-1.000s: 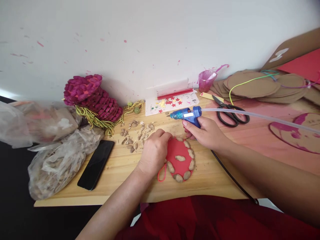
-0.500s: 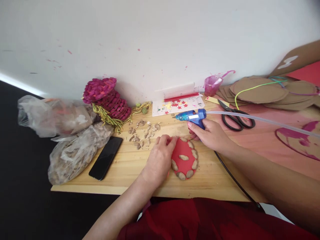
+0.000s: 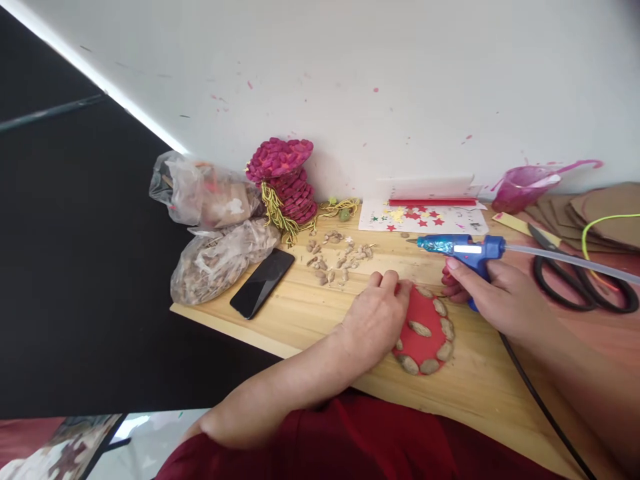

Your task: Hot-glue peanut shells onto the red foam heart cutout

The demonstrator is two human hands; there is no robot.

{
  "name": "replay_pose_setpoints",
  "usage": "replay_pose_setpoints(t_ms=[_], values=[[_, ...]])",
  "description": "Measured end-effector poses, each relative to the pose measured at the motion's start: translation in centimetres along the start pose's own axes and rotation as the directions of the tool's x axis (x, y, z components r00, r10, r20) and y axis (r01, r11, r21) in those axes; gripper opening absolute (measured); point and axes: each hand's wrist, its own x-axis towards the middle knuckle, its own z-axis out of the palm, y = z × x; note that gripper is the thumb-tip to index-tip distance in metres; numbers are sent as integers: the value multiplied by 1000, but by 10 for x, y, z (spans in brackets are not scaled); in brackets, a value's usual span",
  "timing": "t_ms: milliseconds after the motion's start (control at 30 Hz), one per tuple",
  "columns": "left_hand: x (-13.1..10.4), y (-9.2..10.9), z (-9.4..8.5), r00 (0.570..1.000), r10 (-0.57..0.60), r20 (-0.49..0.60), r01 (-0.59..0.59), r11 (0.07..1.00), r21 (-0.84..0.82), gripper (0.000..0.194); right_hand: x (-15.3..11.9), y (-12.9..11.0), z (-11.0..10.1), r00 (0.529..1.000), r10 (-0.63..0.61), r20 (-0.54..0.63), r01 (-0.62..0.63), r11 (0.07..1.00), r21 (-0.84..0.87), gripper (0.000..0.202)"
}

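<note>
My right hand (image 3: pixel 493 293) is wrapped round the grip of a blue glue gun (image 3: pixel 457 248). A long clear glue stick (image 3: pixel 555 257) sticks out of its back, and its nozzle points left. My left hand (image 3: pixel 375 317) is closed, with bent fingertips pressed at the upper left edge of a red disc (image 3: pixel 424 310) lying on the table. Whatever is under those fingertips is hidden. Peanut shells (image 3: pixel 445 351) line the disc's rim, and one loose peanut shell (image 3: pixel 419 329) lies on its middle. Loose peanut shells (image 3: pixel 345 257) are scattered beyond my left hand.
A phone (image 3: pixel 263 283) and plastic bags (image 3: pixel 220 263) are on the left, beside a stack of magenta shell-covered discs (image 3: pixel 287 180). Star cutouts (image 3: pixel 417 215) lie on white paper at the back. Scissors (image 3: pixel 583 283), a pink-stained cup (image 3: pixel 517 189) and cardboard discs (image 3: pixel 607 207) are on the right.
The view has turned left, so everything appears farther right. My left hand stays at the disc's edge, covering more of its left side. My right hand still holds the glue gun.
</note>
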Motion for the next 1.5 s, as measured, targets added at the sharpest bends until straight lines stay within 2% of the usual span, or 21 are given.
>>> replay_pose_setpoints(t_ms=[167, 467, 700, 900, 1033, 1100, 1167, 1233, 1267, 1367, 1433, 1500], values=[[1, 0, -1, 1000, 14, -3, -13, 999, 53, 29, 3, 3, 0, 1000, -8, 5, 8, 1000, 2, 33], [-1, 1, -2, 999, -27, 25, 27, 1000, 3, 34, 4, 2, 0, 1000, 17, -5, -17, 1000, 11, 30], [-1, 1, -4, 999, 35, -8, -34, 998, 50, 26, 4, 0, 0, 999, 35, -14, -34, 999, 16, 27], [-1, 0, -1, 1000, -24, -20, 23, 999, -31, 28, 6, 4, -1, 1000, 15, -19, -15, 1000, 1, 30], [-9, -4, 3, 989, -41, -141, 14, 982, -186, 41, 8, 12, -1, 1000, -11, -14, 11, 1000, 27, 37], [-15, -11, 4, 970, -71, -232, -4, 952, -306, 48, 9, 14, -1, 1000, -7, -8, 7, 999, 38, 40], [-22, -25, 1, 950, -109, -292, -11, 924, -382, 42, 10, 14, -1, 1000, -3, -9, 4, 999, 35, 42], [-31, -46, -5, 928, -192, -320, 57, 921, -386, 22, 10, 15, -2, 1000, -6, -5, 6, 999, 32, 43], [-36, -57, -9, 917, -241, -318, 114, 922, -370, 19, 10, 15, -2, 1000, -10, 2, 10, 999, 37, 43], [-55, -93, -19, 867, -395, -305, 309, 905, -294, 23, 10, 15, -2, 999, -19, 27, 17, 998, 57, 45], [-67, -112, -19, 855, -428, -293, 353, 894, -275, 17, 9, 13, -1, 999, -21, 29, 20, 998, 59, 45], [-77, -123, -13, 846, -446, -292, 380, 889, -257, 25, 9, 13, -1, 999, -40, 26, 39, 997, 61, 45]])
